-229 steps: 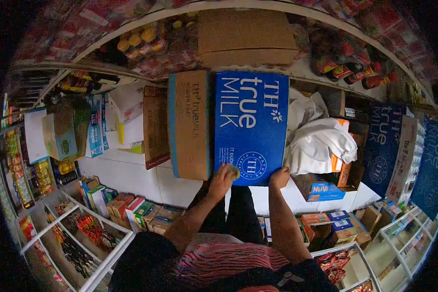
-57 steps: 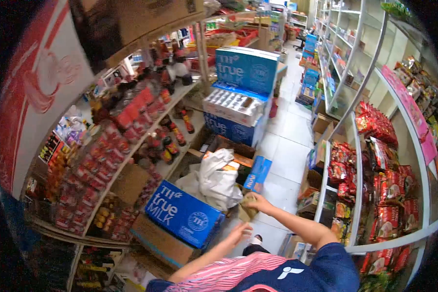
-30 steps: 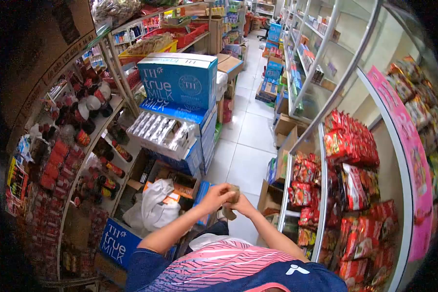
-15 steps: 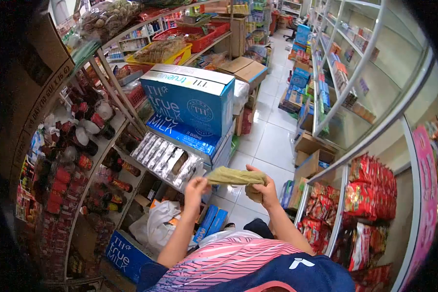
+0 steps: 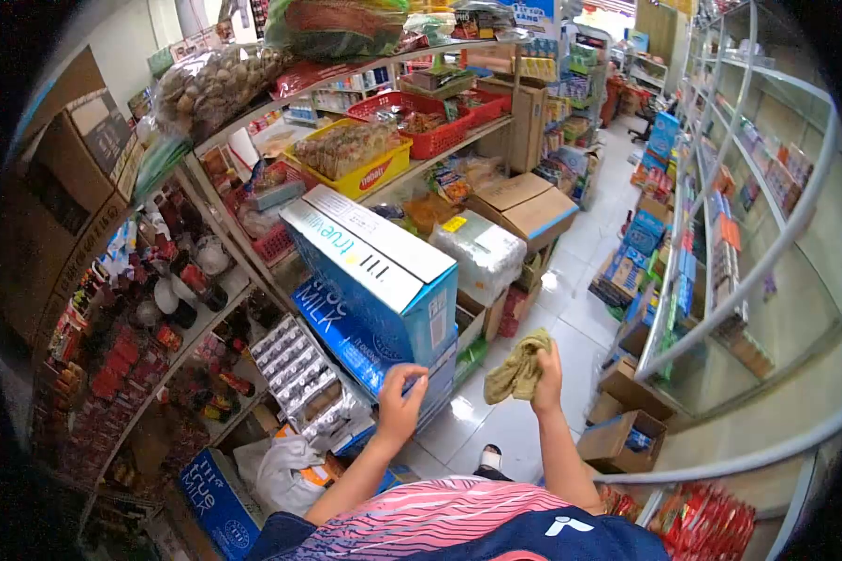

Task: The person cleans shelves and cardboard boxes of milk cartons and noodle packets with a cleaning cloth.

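Note:
A crumpled olive-green cloth (image 5: 516, 368) hangs from my right hand (image 5: 547, 379), whose fingers are closed on its right side over the aisle. My left hand (image 5: 400, 409) holds nothing; its fingers are loosely curled with a gap to the thumb. It is nearest the blue TH true MILK carton (image 5: 374, 271), overlapping the lower corner of the stack in this view. Under that carton lies another blue milk carton (image 5: 332, 323). To the left is a plastic-wrapped pack of small silvery cartons (image 5: 295, 369).
Shelves with bottles and red packets (image 5: 126, 360) line my left. A yellow basket (image 5: 384, 173) and red baskets (image 5: 430, 136) sit on the rack ahead. Glass-fronted shelving (image 5: 767, 234) runs along the right, with open cardboard boxes (image 5: 627, 444) at its foot. The tiled aisle (image 5: 580, 313) leads forward.
My left hand has let go of the cloth, which was stretched between both hands and now bunches in my right hand. The view has turned and moved forward along the aisle.

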`<state>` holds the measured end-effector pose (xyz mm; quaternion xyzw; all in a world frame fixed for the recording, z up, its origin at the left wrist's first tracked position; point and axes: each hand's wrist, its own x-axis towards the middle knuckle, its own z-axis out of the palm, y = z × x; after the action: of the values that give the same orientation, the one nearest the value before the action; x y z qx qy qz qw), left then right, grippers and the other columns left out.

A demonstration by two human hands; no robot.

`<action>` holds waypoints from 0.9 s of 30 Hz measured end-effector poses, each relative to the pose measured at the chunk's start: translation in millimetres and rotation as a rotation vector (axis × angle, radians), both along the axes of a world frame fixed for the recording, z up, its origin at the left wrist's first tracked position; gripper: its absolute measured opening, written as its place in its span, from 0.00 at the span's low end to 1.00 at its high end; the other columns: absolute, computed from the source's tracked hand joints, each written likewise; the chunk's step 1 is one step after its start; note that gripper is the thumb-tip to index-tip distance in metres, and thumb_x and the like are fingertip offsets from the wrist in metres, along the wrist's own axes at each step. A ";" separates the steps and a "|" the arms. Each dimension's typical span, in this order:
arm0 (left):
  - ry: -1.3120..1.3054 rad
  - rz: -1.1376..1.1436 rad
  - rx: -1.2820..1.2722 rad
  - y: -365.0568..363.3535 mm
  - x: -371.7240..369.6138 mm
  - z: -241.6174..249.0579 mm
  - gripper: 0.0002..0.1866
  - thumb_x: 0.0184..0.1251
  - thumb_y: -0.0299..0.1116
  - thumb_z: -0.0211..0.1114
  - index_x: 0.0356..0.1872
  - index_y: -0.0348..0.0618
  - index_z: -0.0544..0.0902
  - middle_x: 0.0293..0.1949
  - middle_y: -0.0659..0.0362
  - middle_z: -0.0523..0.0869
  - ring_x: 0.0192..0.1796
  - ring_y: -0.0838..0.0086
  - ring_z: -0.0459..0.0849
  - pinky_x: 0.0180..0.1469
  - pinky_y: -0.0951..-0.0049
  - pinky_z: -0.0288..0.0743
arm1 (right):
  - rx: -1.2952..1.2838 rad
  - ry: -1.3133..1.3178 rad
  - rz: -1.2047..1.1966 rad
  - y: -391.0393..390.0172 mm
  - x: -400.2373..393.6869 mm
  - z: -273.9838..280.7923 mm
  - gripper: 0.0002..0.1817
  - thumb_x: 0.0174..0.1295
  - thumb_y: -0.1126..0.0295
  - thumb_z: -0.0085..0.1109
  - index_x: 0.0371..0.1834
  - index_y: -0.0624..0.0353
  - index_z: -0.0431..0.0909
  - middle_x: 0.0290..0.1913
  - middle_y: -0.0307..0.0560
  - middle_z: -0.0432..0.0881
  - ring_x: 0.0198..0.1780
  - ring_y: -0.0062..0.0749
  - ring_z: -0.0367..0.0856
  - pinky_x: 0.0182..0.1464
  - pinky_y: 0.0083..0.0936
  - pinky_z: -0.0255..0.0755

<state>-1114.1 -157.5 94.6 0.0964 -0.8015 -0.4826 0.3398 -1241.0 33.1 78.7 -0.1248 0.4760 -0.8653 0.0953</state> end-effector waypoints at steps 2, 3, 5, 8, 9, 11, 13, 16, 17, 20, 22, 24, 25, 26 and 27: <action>0.137 0.040 -0.235 -7.4 -37.7 28.1 0.07 0.51 0.25 0.57 0.33 0.38 0.75 0.34 0.53 0.78 0.41 0.61 0.74 0.47 0.66 0.65 | -0.044 -0.015 0.007 2.0 -29.0 3.8 0.22 0.58 0.68 0.41 0.56 0.66 0.60 0.49 0.44 0.69 0.50 0.26 0.67 0.55 0.23 0.60; 0.203 0.079 -0.341 -12.2 -55.5 36.8 0.07 0.51 0.25 0.57 0.33 0.39 0.75 0.34 0.53 0.78 0.41 0.61 0.74 0.48 0.65 0.65 | -0.077 -0.022 -0.003 3.5 -42.5 6.0 0.23 0.58 0.68 0.40 0.56 0.66 0.60 0.49 0.45 0.69 0.50 0.26 0.67 0.54 0.23 0.60; 0.192 0.227 -0.467 -21.3 -83.5 50.7 0.10 0.50 0.25 0.58 0.36 0.40 0.76 0.36 0.55 0.79 0.44 0.62 0.74 0.49 0.66 0.66 | 0.023 0.015 -0.022 2.2 -66.1 9.8 0.20 0.57 0.71 0.41 0.54 0.64 0.62 0.49 0.44 0.69 0.51 0.26 0.67 0.54 0.23 0.61; 0.092 0.387 -0.660 -30.8 -116.5 46.7 0.09 0.49 0.26 0.59 0.34 0.40 0.78 0.37 0.55 0.81 0.43 0.63 0.76 0.48 0.65 0.67 | 0.197 0.160 0.094 -7.1 -98.2 16.0 0.19 0.52 0.82 0.46 0.49 0.59 0.64 0.49 0.44 0.69 0.49 0.26 0.69 0.53 0.22 0.62; 0.078 0.414 -0.654 -32.5 -119.5 40.2 0.09 0.49 0.26 0.59 0.34 0.40 0.78 0.37 0.55 0.81 0.43 0.63 0.76 0.48 0.65 0.67 | 0.203 0.160 0.124 -14.7 -106.7 21.4 0.19 0.52 0.82 0.46 0.49 0.59 0.64 0.49 0.44 0.69 0.49 0.26 0.69 0.53 0.22 0.62; 0.127 0.438 -0.710 -35.8 -123.7 29.3 0.06 0.49 0.26 0.60 0.30 0.41 0.79 0.35 0.57 0.83 0.39 0.65 0.80 0.45 0.64 0.70 | 0.131 0.221 0.130 -35.8 -118.5 39.4 0.20 0.51 0.82 0.49 0.49 0.60 0.62 0.45 0.45 0.71 0.49 0.29 0.70 0.52 0.24 0.64; 0.135 0.510 -0.707 -38.2 -125.2 32.3 0.03 0.49 0.25 0.60 0.26 0.41 0.80 0.31 0.58 0.83 0.35 0.67 0.82 0.41 0.66 0.72 | 0.262 0.406 0.162 -64.3 -133.3 56.3 0.21 0.46 0.83 0.52 0.46 0.62 0.66 0.43 0.45 0.71 0.46 0.27 0.71 0.49 0.22 0.65; 0.126 0.422 -0.688 -41.3 -119.4 35.6 0.04 0.47 0.23 0.61 0.27 0.40 0.80 0.31 0.56 0.83 0.35 0.67 0.82 0.39 0.70 0.74 | 0.466 0.838 0.336 -113.4 -145.7 89.6 0.15 0.44 0.78 0.58 0.39 0.63 0.73 0.37 0.47 0.73 0.40 0.33 0.75 0.42 0.24 0.68; 0.116 0.444 -0.685 -42.6 -118.1 35.6 0.04 0.47 0.23 0.61 0.27 0.40 0.80 0.31 0.56 0.83 0.35 0.67 0.82 0.39 0.70 0.74 | 0.447 0.992 0.339 -133.9 -146.8 94.2 0.14 0.44 0.75 0.59 0.37 0.63 0.75 0.35 0.47 0.73 0.38 0.36 0.75 0.41 0.24 0.68; 0.174 0.373 -0.744 -46.6 -115.7 30.3 0.05 0.45 0.24 0.62 0.27 0.41 0.79 0.32 0.57 0.83 0.35 0.67 0.81 0.39 0.69 0.73 | 0.691 1.322 0.456 -173.4 -146.0 98.5 0.12 0.48 0.65 0.58 0.33 0.60 0.73 0.29 0.49 0.72 0.34 0.44 0.74 0.36 0.32 0.68; 0.206 0.368 -0.726 -48.7 -115.0 27.9 0.06 0.45 0.24 0.62 0.28 0.41 0.79 0.32 0.57 0.82 0.35 0.68 0.81 0.40 0.68 0.73 | 0.741 1.424 0.513 -191.2 -150.3 102.4 0.12 0.49 0.63 0.57 0.31 0.60 0.72 0.29 0.49 0.72 0.32 0.45 0.74 0.34 0.34 0.67; 0.265 0.346 -0.706 -49.1 -115.6 18.5 0.09 0.44 0.24 0.63 0.31 0.43 0.79 0.33 0.59 0.82 0.36 0.70 0.80 0.41 0.67 0.70 | 0.878 1.596 0.442 -211.0 -153.9 102.2 0.12 0.50 0.62 0.56 0.28 0.59 0.69 0.27 0.50 0.73 0.30 0.46 0.73 0.32 0.37 0.66; 0.263 0.362 -0.700 -49.8 -116.2 13.3 0.09 0.44 0.24 0.63 0.31 0.43 0.79 0.33 0.59 0.82 0.36 0.70 0.80 0.41 0.67 0.70 | 0.873 1.607 0.456 -222.0 -155.4 103.9 0.12 0.50 0.62 0.56 0.28 0.59 0.69 0.27 0.50 0.73 0.30 0.46 0.73 0.32 0.37 0.66; 0.291 0.351 -0.699 -50.8 -116.7 9.3 0.10 0.44 0.26 0.64 0.32 0.43 0.78 0.34 0.60 0.82 0.37 0.70 0.79 0.42 0.67 0.69 | 0.819 1.640 0.485 -235.0 -157.4 106.1 0.12 0.51 0.62 0.55 0.27 0.60 0.67 0.26 0.51 0.72 0.30 0.47 0.72 0.32 0.38 0.64; 0.316 0.338 -0.701 -52.1 -117.4 6.2 0.12 0.45 0.27 0.65 0.33 0.43 0.78 0.35 0.60 0.82 0.37 0.70 0.79 0.42 0.67 0.69 | 0.761 1.667 0.513 -248.6 -159.9 107.5 0.13 0.52 0.62 0.54 0.26 0.60 0.65 0.25 0.52 0.71 0.31 0.49 0.70 0.31 0.39 0.62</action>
<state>-1231.5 -209.6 100.8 0.0299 -0.8281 -0.1270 0.5452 -1400.9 -215.6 186.3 -0.7632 0.5987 -0.2371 -0.0538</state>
